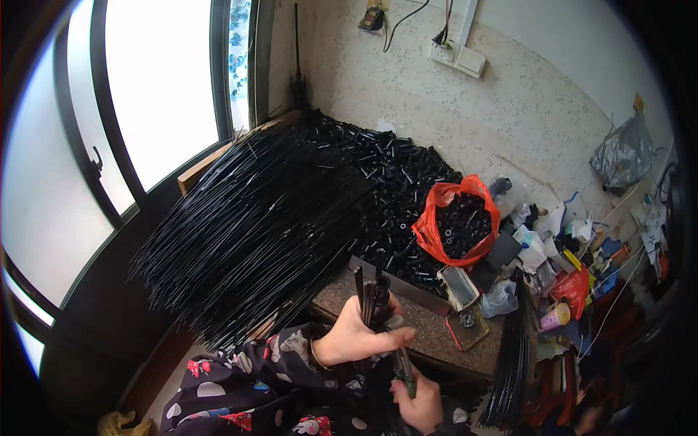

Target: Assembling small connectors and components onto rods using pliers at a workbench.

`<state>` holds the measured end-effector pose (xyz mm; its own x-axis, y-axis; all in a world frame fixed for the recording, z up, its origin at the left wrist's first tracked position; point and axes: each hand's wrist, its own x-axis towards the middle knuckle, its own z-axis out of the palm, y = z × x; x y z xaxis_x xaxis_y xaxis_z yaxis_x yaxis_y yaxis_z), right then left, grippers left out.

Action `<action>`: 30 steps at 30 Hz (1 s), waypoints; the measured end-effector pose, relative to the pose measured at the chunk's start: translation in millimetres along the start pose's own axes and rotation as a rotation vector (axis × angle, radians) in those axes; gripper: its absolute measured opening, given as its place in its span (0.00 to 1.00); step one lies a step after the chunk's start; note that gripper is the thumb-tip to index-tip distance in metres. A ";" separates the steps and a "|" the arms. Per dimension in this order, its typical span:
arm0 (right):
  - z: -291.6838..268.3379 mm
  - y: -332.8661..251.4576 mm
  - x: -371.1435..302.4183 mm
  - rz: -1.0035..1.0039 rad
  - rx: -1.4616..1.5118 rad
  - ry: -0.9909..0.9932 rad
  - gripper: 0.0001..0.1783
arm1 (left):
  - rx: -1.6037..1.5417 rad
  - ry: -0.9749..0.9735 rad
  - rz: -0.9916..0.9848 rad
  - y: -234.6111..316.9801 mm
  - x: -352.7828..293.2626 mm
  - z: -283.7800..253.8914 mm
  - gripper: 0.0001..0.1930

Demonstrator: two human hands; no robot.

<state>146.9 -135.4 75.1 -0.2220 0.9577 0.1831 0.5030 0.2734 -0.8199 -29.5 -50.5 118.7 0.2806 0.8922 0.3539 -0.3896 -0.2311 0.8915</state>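
Note:
My left hand (352,338) is closed around a short bunch of thin black rods (369,299), which stand roughly upright with their ends above my fingers. A dark cylindrical piece (382,285) shows at the top of the grip, beside the rods. Lower right, my right hand (420,405) wraps round a green-handled metal tool (409,381). This tool slants up toward my left thumb, and its head is partly hidden there, so its kind is unclear. A great heap of long black rods (254,225) lies to the left of my hands.
Behind my hands, small black tubular pieces (392,167) cover the tabletop (342,294). Among them stands a red plastic bag (429,236) filled with similar parts. A phone-like device (459,287) lies nearby. Clutter and a yellow cup (556,317) are at right; windows (160,65) at left.

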 end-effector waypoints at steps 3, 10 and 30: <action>-34.0 18.5 23.3 -0.069 -0.088 -0.055 0.14 | 0.009 -0.032 -0.058 7.0 -0.1 -6.3 0.12; -38.7 129.8 13.0 0.235 -0.756 0.144 0.22 | 0.127 -0.106 0.005 0.8 -16.8 -47.0 0.11; -120.8 2.6 3.8 -0.752 0.955 0.912 0.23 | -1.323 0.326 -0.529 -190.0 -82.5 -43.5 0.11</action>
<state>248.3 -120.2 139.1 0.5839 0.4513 0.6748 -0.2807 0.8922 -0.3538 -16.8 -63.3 -92.1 0.5071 0.8461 -0.1641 -0.8617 0.5020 -0.0745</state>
